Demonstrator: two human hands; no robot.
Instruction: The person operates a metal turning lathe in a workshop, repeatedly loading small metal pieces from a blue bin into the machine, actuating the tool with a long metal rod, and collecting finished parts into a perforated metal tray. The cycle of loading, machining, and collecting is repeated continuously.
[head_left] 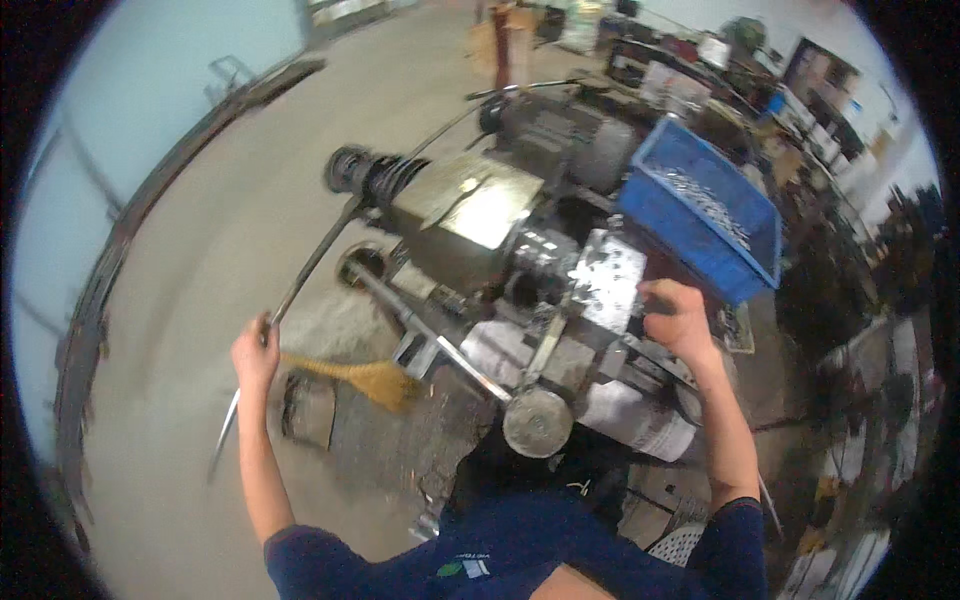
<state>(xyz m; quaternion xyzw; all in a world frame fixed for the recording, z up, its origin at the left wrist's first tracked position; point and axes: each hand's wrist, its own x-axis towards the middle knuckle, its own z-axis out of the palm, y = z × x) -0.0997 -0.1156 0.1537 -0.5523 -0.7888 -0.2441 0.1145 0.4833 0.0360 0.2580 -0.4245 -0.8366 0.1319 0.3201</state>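
Note:
My left hand (256, 350) is closed around a long thin metal lever (313, 262) that runs up to the coiled end of a grey workshop machine (470, 215). On the machine's near right side, my right hand (676, 316) is closed on a dark handle beside a shiny metal block (606, 278). A round metal wheel (537, 422) sits on the machine's front, just below and between my arms. What exactly the right fingers grip is partly hidden.
A blue plastic crate (700, 205) of small metal parts rests on the machine's right. A straw brush (375, 380) lies by the left hand over the concrete floor (200, 250). Cluttered shelves and benches (840, 150) line the right side.

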